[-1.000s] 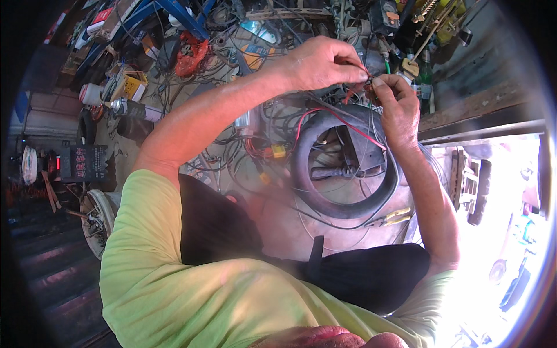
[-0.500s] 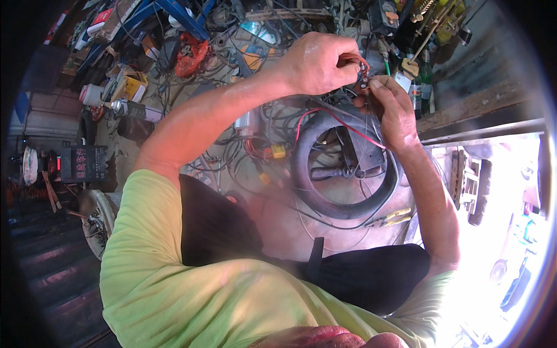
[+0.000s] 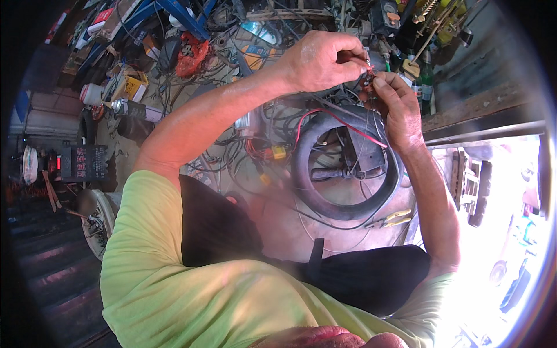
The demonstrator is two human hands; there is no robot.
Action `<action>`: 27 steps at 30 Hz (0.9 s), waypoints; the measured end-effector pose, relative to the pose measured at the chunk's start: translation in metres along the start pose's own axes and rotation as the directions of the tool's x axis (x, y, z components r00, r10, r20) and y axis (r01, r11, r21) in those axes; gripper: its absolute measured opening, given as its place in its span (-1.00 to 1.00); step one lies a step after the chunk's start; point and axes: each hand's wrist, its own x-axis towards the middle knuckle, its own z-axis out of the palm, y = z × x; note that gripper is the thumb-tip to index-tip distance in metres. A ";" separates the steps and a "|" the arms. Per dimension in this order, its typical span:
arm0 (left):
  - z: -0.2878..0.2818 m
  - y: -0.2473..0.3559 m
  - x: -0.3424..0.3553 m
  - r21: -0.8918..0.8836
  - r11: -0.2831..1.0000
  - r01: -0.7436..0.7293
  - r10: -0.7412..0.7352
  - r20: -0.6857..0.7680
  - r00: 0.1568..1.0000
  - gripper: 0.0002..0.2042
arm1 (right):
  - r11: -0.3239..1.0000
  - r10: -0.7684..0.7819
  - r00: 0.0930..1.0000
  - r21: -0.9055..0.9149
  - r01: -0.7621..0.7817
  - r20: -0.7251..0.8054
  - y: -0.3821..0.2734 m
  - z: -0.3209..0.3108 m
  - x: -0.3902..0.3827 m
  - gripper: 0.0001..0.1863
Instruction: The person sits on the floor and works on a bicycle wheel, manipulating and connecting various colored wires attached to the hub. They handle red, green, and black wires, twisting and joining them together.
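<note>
My left hand is closed in a pinch, its thumb and fingertips on a thin red wire, mostly hidden by the fingers. Right beside it, my right hand pinches a small reddish-brown part with shiny metal bits; its exact kind is too small to tell. The fingertips of both hands nearly meet there. Thin strands hang down from the part. Below the hands, a black tire lies flat on the floor, with a dark box-shaped piece inside its ring.
Pliers with yellow handles lie near the tire's lower right. A red wire crosses the tire, and a yellow connector sits left of it. Green bottles stand at the right by a wooden beam. Tangled cables cover the floor beyond.
My left fingertips have moved slightly right, closer to the part. The red wire loop that stood out above them no longer shows. My right hand has shifted only a little.
</note>
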 end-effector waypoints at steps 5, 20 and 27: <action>0.001 -0.001 0.000 -0.064 0.998 0.028 -0.023 0.084 0.996 -0.80 | 0.991 -0.094 0.995 -0.100 0.091 -0.027 0.005 -0.001 0.002 -0.76; 0.004 -0.004 0.007 -0.594 0.708 0.382 -0.303 0.233 0.924 -0.80 | 0.982 -0.160 0.985 -0.114 0.151 -0.069 0.004 0.001 0.002 -0.79; 0.004 -0.006 0.007 -0.528 0.771 0.356 -0.303 0.188 0.934 -0.82 | 0.993 -0.089 0.994 -0.078 0.084 -0.068 0.000 0.001 0.003 -0.79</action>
